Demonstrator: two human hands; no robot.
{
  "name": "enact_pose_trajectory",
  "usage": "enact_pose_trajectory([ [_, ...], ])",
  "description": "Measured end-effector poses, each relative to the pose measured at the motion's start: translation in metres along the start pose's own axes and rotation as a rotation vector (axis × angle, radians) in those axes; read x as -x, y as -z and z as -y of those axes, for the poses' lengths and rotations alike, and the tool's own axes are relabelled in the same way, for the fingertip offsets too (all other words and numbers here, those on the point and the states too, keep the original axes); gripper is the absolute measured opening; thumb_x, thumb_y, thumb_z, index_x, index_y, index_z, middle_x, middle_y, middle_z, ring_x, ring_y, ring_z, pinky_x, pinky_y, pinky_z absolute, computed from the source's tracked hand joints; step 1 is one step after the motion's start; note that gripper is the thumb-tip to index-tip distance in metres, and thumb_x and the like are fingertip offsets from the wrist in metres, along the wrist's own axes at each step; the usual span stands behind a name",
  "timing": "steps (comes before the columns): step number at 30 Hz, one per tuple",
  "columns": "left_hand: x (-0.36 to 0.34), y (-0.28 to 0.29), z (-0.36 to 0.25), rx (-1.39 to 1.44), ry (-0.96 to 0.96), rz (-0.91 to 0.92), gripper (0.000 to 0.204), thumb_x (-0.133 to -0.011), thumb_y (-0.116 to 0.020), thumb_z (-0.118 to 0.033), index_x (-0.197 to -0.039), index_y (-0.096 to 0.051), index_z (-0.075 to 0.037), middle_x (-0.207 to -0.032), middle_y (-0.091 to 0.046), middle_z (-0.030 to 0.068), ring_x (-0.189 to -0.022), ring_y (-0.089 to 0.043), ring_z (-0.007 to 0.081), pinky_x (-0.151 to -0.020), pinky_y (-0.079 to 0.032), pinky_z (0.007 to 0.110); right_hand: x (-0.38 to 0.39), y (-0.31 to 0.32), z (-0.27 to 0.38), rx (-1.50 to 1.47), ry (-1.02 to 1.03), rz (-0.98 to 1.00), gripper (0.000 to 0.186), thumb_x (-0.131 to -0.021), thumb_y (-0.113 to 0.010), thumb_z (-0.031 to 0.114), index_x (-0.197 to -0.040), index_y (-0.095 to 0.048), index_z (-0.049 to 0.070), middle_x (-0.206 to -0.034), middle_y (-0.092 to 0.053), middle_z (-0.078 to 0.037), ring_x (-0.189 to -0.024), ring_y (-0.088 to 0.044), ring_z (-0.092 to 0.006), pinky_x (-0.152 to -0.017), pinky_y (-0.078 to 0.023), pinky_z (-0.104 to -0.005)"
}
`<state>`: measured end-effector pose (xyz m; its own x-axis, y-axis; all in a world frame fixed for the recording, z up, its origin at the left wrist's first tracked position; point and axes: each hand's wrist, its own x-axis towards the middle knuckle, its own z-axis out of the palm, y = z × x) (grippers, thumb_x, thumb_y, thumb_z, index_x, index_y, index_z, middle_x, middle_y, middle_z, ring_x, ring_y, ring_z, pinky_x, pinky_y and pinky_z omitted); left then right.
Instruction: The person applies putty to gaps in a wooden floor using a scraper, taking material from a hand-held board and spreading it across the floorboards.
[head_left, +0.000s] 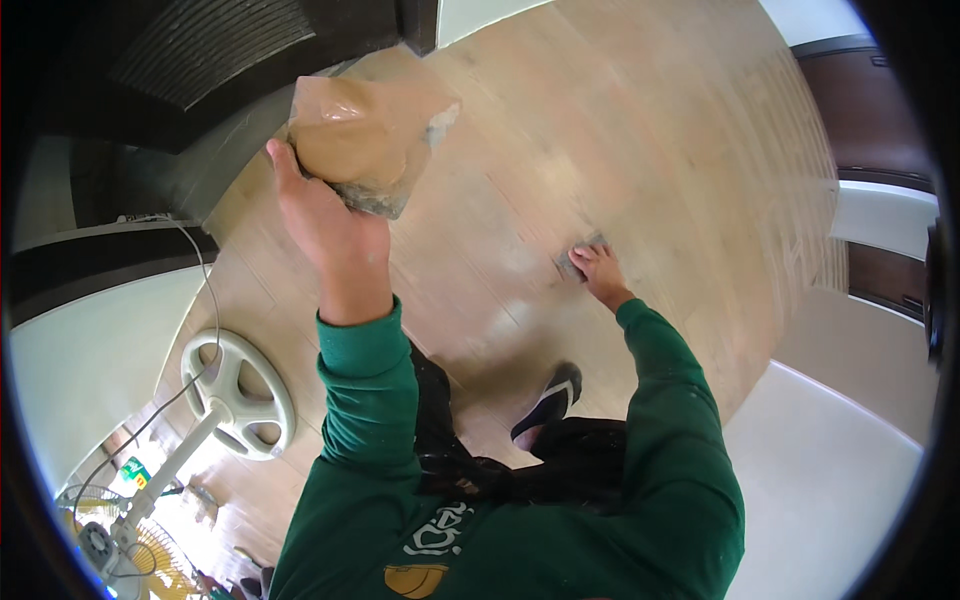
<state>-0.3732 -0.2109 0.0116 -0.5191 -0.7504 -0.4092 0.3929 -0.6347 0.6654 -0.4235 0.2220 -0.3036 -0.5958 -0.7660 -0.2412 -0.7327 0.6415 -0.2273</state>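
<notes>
My left hand (335,230) is raised at the upper left, its thumb along the near left edge of a flat putty board (378,202). A broad, smooth mass of tan putty (350,140) covers most of that board, and greyish residue crusts its edges. The fingers beneath it are mostly hidden. Lower and to the right, my right hand (600,272) is closed around a small grey flat scraper (564,264), which rests against the wood-plank floor (520,110). Pale, hazy smears lie on the planks around it.
A white pedestal fan's round base (238,395) and its grey cord (217,300) are at the left. Dark louvred woodwork (215,50) borders the far left. White panels (810,470) and brown drawers (865,110) line the right. My dark shoe (555,400) stands near the middle.
</notes>
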Motion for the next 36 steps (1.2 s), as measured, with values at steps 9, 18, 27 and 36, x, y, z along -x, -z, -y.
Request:
enact_pose_trajectory([
  [9,0.007,0.007,0.02,-0.13,0.402,0.327,0.055,-0.107,-0.04,-0.043,-0.14,-0.049,0.0,-0.138,-0.057,0.0131,-0.124,-0.059,0.0284,-0.105,-0.049,0.044,-0.028,0.193,0.101,-0.476,-0.014,-0.581,0.056,-0.072,-0.056,-0.016,-0.123,-0.066,0.005,-0.12,-0.062,-0.018,-0.11,-0.058,-0.0371,-0.095,-0.05,-0.0424],
  [18,0.066,-0.028,0.099,-0.304,0.898,0.599,0.061,-0.106,-0.04,-0.05,-0.141,-0.05,-0.001,-0.137,-0.059,0.0147,-0.119,-0.062,0.0288,-0.101,-0.051,0.043,0.02,0.297,0.144,-0.428,0.47,-0.764,0.068,-0.072,-0.062,-0.006,-0.138,-0.059,0.011,-0.142,-0.05,-0.018,-0.128,-0.05,-0.0375,-0.116,-0.033,-0.058],
  [27,0.118,-0.014,0.179,-0.538,1.019,0.777,0.06,-0.105,-0.04,-0.052,-0.139,-0.051,-0.003,-0.127,-0.064,0.0133,-0.114,-0.063,0.027,-0.1,-0.052,0.042,0.139,0.211,0.059,-0.087,-0.116,-0.554,0.06,-0.074,-0.057,-0.004,-0.133,-0.059,0.01,-0.134,-0.054,-0.016,-0.124,-0.05,-0.0364,-0.108,-0.039,-0.0554],
  [36,0.162,-0.004,0.252,-0.822,1.129,0.891,0.062,-0.107,-0.035,-0.051,-0.142,-0.046,-0.002,-0.134,-0.059,0.0147,-0.121,-0.059,0.0286,-0.104,-0.049,0.044,0.319,0.026,0.133,-0.613,-1.111,-1.15,0.065,-0.074,-0.037,-0.018,-0.131,-0.061,0.002,-0.127,-0.057,-0.021,-0.121,-0.054,-0.0363,-0.111,-0.038,-0.0402],
])
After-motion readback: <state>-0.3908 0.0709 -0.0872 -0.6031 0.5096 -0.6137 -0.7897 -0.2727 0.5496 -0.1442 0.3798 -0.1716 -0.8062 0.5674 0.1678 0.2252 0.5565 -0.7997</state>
